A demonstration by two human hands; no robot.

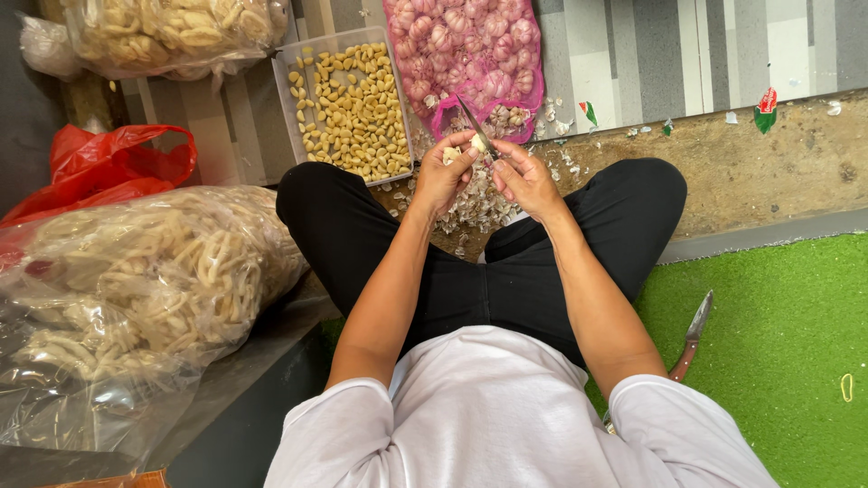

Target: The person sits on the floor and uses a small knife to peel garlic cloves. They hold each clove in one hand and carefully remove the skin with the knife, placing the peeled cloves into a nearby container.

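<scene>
My left hand [443,173] pinches a pale garlic clove [476,142] at the fingertips. My right hand [524,176] grips a small knife [474,125], its blade pointing up and left against the clove. Both hands meet above my crossed legs in black trousers. Below them lies a heap of papery garlic skins [475,206]. Just beyond the hands sits a pink mesh sack of unpeeled garlic [466,50]. A clear plastic tray [405,108] to its left holds several peeled cloves.
A big clear bag of pale ring-shaped crackers [136,280] lies at my left, a red plastic bag [108,163] behind it. Another cracker bag [172,32] sits at top left. A second knife [692,334] rests on the green turf by my right knee, a rubber band [846,387] farther right.
</scene>
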